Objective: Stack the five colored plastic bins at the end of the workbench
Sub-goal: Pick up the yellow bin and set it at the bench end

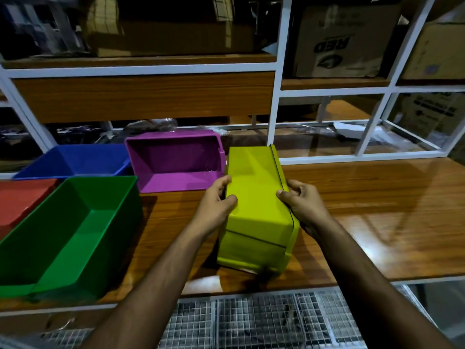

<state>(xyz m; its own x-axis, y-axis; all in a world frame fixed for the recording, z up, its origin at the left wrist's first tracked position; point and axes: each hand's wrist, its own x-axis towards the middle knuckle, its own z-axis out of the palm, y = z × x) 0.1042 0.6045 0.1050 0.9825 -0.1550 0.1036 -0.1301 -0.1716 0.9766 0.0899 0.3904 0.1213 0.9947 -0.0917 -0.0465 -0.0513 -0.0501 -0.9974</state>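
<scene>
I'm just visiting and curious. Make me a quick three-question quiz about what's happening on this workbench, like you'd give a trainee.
1. Multiple choice: which bin do both hands hold? A) green B) purple C) yellow-green
2. True or false: the bins are already stacked on one another.
3. Short answer: which way does the held bin's opening face, compared with the green bin?

Key
1. C. The left hand and right hand grip the sides of the yellow-green bin.
2. False. The green bin, red bin, blue bin and purple bin sit side by side on the workbench.
3. Its closed bottom is up and its opening is out of sight; the green bin's faces up.
</scene>
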